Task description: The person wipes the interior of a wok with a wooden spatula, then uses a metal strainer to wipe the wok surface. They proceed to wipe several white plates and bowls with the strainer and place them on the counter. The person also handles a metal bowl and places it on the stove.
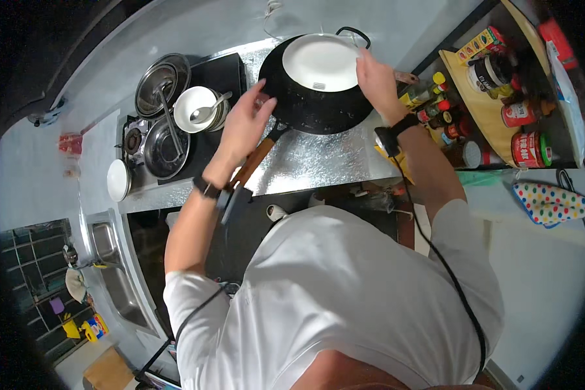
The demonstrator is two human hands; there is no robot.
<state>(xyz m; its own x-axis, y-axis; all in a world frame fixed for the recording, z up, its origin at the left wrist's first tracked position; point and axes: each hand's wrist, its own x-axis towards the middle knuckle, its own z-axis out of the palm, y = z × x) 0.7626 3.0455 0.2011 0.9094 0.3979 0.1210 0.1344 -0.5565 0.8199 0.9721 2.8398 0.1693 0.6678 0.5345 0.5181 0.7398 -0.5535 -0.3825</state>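
A black wok [317,114] with a wooden handle [256,161] lies on the foil-covered counter [297,168]. Over the wok is a white oval plate [320,62] bearing a small printed mark. At the plate's right rim is my right hand [376,80], its fingertips on the edge; whether they grip it is hard to tell. My left hand [247,119], thumb and fingers apart, is beside the wok's left edge and holds nothing. To its left, a metal spoon [209,109] rests in the top one of several stacked white bowls [184,109].
Metal pans [166,168] and a white dish stack [118,180] stand on the stove side at left. Sauce bottles [426,92] and jars [531,148] fill the right-hand shelves [473,105]. A double sink [126,297] is at far left. Cables run from both wrists.
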